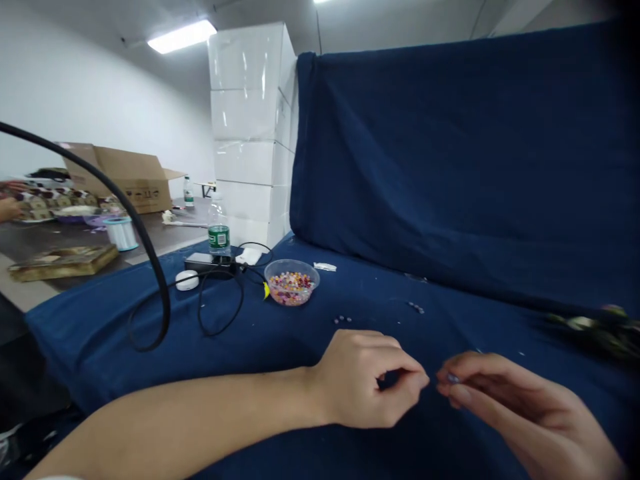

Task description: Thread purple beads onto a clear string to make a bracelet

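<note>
Over the blue cloth, my left hand (373,380) is closed in a pinch of thumb and forefinger; whatever lies between those fingertips is too small to make out. Just to its right, my right hand (525,407) pinches a small bluish-purple bead (453,378) between thumb and fingers. The two sets of fingertips are close but apart. Beyond my left hand lie a few loose beads (343,319), and a short row of beads (415,307) lies farther right. A clear plastic bowl (269,275) holds many mixed coloured beads.
A black cable (143,233) arches across the left. Behind the bowl stand a water bottle (219,233) and a black box (200,262), near a white round object (187,280). White boxes (250,120) are stacked behind. Blurred flowers (595,327) lie at right. Another person's hand (9,208) shows far left.
</note>
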Demonstrator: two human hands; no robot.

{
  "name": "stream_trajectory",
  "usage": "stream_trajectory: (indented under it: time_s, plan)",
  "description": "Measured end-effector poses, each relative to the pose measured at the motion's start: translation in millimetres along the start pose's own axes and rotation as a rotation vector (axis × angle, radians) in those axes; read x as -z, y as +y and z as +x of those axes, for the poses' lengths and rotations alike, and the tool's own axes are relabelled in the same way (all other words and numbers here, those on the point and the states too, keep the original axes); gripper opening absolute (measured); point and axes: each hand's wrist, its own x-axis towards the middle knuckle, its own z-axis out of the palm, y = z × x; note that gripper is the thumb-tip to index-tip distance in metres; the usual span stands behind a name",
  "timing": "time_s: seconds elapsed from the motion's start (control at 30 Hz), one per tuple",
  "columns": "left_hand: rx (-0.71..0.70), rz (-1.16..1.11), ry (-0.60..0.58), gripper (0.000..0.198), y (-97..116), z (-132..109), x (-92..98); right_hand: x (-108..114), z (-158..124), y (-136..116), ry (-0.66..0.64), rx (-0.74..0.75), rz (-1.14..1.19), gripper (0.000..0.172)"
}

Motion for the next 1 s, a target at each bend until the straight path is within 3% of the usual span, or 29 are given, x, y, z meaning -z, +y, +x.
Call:
stream_trajectory:
  time_s: [0.1, 0.3, 0.63, 1.0]
  plan:
    - [0.015, -0.054, 0.0, 0.021, 5.0, 0.9, 3.0, -2.2, 1.5, -11.8, -0.003, -0.149, -0.068, 0.017]
    - [0.043, -0.164, 0.015, 0.017, 5.0, -2.6, 4.4, -6.3, 1.1, -20.7, -0.011, -0.165, 0.08, 0.015]
    - [0.032, -0.212, 0.012, 0.014, 5.4, -6.0, 4.3, -6.2, -1.0, -19.8, -0.021, -0.162, 0.099, 0.014]
    - [0.112, -0.169, 0.034, 0.016, 5.9, -5.7, 5.3, -8.3, -2.7, -17.9, -0.088, -0.15, 0.122, 0.014]
